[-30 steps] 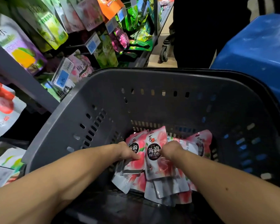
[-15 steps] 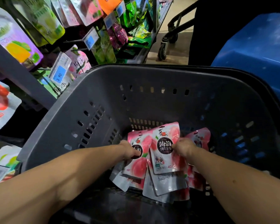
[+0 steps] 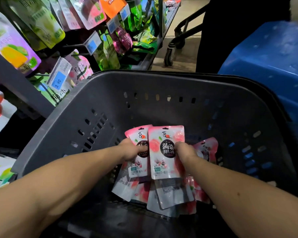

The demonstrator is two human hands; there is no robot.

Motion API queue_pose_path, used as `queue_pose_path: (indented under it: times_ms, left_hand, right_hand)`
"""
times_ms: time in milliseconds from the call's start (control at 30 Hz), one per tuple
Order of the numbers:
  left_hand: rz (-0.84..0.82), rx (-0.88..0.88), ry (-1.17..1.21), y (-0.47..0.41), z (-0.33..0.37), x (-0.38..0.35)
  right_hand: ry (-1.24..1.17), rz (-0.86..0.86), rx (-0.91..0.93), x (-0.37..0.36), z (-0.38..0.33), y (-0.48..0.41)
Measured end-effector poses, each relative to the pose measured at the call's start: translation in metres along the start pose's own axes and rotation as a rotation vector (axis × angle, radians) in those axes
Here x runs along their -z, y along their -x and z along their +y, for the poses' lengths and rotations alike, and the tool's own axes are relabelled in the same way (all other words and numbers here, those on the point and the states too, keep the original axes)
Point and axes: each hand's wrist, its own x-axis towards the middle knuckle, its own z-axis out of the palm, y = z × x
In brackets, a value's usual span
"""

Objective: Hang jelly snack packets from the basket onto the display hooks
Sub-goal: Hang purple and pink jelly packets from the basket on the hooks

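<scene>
Down in the grey basket [image 3: 62, 127], both hands work the pink jelly packets. Left hand [image 3: 130, 149] has fingers closed on one packet [image 3: 138, 134]; right hand [image 3: 183, 150] grips another [image 3: 163, 152] by its right edge, held upright w/ label facing up. More packets [image 3: 172, 194] lie loose underneath. Display hooks [image 3: 76, 45] w/ hung snacks sit upper left, beside the basket.

I see dim indoor light, deep shadow in the basket [image 3: 162, 86] bottom, soft blur on hanging packets [image 3: 12, 48] at left, wide-angle bending at edges
</scene>
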Motion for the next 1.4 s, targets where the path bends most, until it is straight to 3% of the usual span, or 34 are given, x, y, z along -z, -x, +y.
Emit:
queue_pose_path:
  times_ms: [167,367,533,667,800,933,1000,1400]
  left_hand:
    - [-0.043,-0.099,0.138,0.006,0.008,0.006]
    - [-0.114,0.028,0.319,0.008,0.012,0.006]
    - [-0.216,-0.070,0.469,0.012,0.012,0.006]
    - [-0.174,-0.137,0.284,0.013,0.013,0.002]
    - [-0.140,-0.154,-0.062,0.004,0.013,0.013]
    - [-0.130,-0.156,-0.316,-0.006,0.008,0.035]
    - [-0.159,-0.146,-0.408,-0.010,0.004,0.041]
    - [-0.238,-0.165,-0.504,-0.009,0.006,0.029]
  right_hand:
    - [-0.242,-0.168,-0.016,-0.017,-0.002,0.010]
    - [-0.180,-0.245,-0.036,-0.020,0.004,0.005]
    - [-0.180,-0.261,-0.007,-0.026,0.009,-0.004]
    - [-0.174,-0.324,0.016,-0.022,0.002,0.012]
    - [0.118,-0.381,0.030,-0.013,0.012,0.004]
    - [0.940,-0.103,0.285,-0.019,0.038,0.008]
    - [1.142,-0.096,0.304,-0.031,0.050,0.018]
    - [1.280,-0.149,0.345,-0.034,0.072,0.040]
